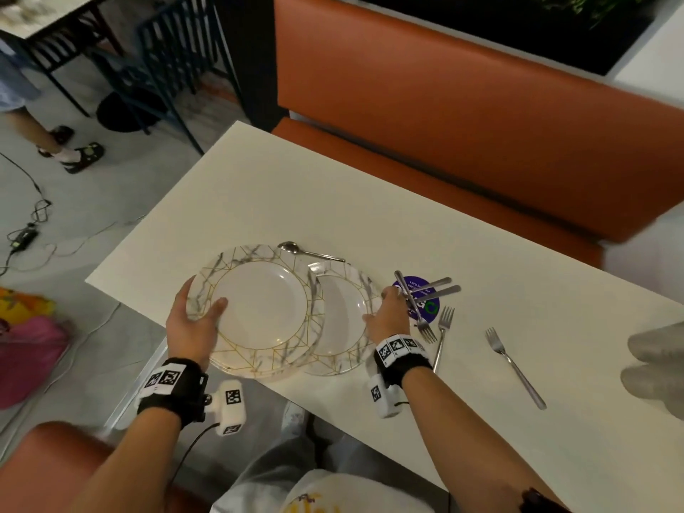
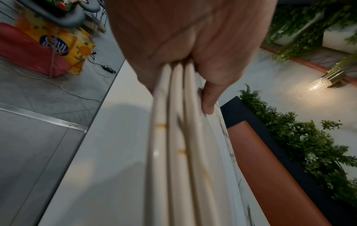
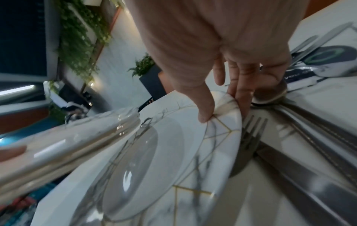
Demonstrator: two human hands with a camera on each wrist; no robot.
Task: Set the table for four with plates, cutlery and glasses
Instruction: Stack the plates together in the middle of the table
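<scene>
biggest worry is the plate stack: three rims show in the left hand, thumb on top, fingers beneath, so a tilt could slide one off over the tabletop edge below that grip. the single plate is pinched at its rim by the right hand; dragging it could knock the forks just beyond the fingertips.

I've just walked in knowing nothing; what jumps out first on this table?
The marbled, gold-lined plates near the table's front edge: the left hand grips a stack of plates, while the right hand pinches the rim of a single plate lying beside and partly under it. To the right, scattered forks lie around a purple sticker.
</scene>
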